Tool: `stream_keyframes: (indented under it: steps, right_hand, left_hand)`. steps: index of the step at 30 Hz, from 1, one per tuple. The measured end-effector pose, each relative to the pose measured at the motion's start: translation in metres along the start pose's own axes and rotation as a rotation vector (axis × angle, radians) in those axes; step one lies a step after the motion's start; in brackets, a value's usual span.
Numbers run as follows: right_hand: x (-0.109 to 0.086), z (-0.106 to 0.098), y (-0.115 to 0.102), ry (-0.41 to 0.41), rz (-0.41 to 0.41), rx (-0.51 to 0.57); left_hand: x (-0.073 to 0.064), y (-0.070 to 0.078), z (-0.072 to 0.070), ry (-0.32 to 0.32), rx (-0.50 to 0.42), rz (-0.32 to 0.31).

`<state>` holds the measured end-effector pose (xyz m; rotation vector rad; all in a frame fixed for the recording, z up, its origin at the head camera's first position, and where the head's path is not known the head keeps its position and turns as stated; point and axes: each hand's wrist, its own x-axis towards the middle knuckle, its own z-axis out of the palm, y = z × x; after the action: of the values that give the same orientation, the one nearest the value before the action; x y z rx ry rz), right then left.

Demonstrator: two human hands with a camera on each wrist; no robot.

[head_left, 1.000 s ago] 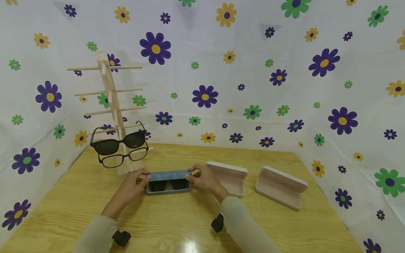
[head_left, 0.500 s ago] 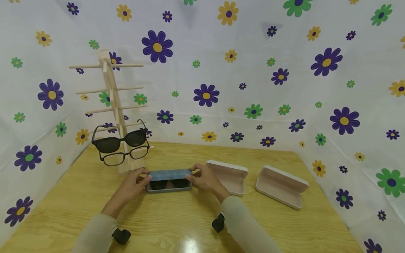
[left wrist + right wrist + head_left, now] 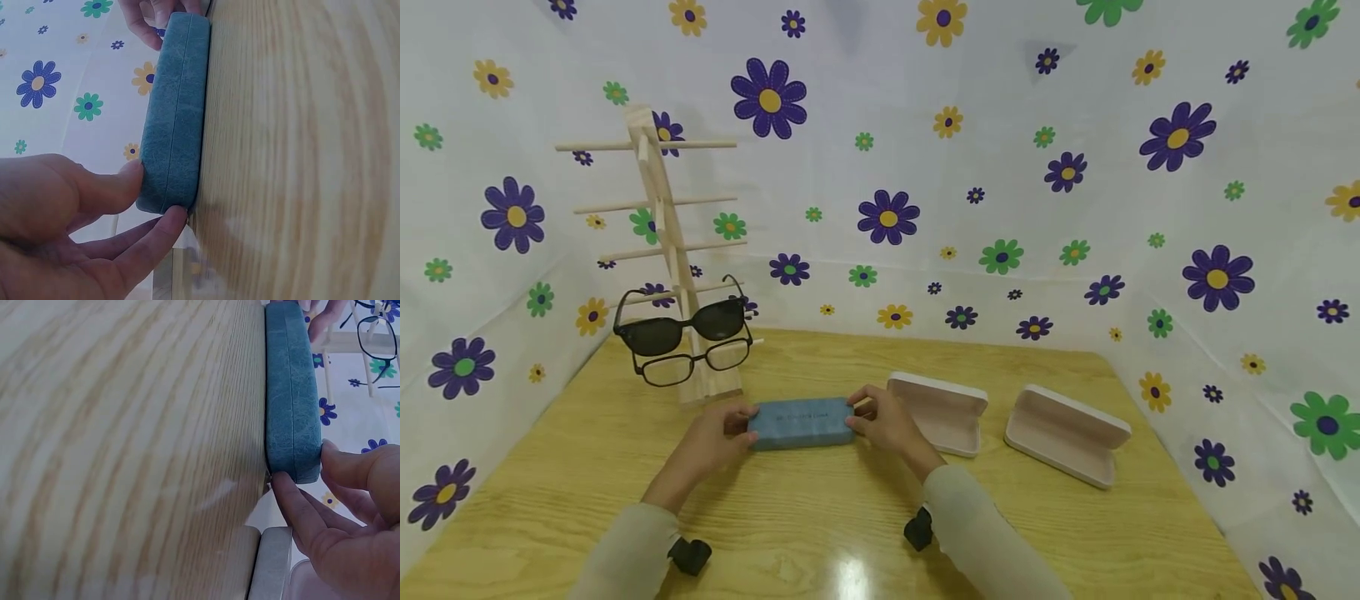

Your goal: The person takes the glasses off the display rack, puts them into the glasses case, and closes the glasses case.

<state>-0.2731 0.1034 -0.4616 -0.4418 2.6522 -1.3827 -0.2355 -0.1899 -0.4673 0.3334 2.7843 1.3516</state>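
Note:
A blue glasses case [image 3: 801, 422], its lid down, lies on the wooden table in the head view. My left hand [image 3: 718, 437] holds its left end; in the left wrist view the thumb [image 3: 122, 187] is against the top edge and a fingertip against the lower end. Around the right end, my right hand [image 3: 883, 421] grips in the same way, with its thumb [image 3: 350, 465] at the lid edge in the right wrist view. A thin seam runs along the case's side in both wrist views. The lid hides whatever is inside.
Two open white glasses cases with pinkish linings, a nearer one [image 3: 943, 421] and a farther one [image 3: 1063, 442], stand to the right. At left, a wooden rack [image 3: 662, 208] carries sunglasses [image 3: 655, 337] and clear glasses [image 3: 668, 370]. Flowered cloth [image 3: 820, 183] surrounds the table [image 3: 805, 533].
The blue case's lid has come down from partly raised, covering the dark lenses seen inside before. Both hands stay at its ends.

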Motion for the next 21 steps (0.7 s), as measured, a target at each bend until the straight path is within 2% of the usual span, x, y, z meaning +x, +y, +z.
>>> stream_keyframes:
  steps: [8, 14, 21]
  right_hand:
    - [-0.0009, 0.0005, -0.0011, 0.021, -0.009, -0.013]
    - [0.0007, 0.0018, -0.0019, 0.028, -0.023, -0.016]
    - [0.0011, 0.0026, -0.0023, 0.019, -0.008, -0.029]
  left_hand:
    - [0.0040, 0.0017, 0.0015, 0.005, 0.034, 0.008]
    - [0.0055, 0.0032, 0.0002, 0.000, 0.062, -0.027]
    - [0.0036, 0.0057, -0.0017, -0.010, 0.070, -0.008]
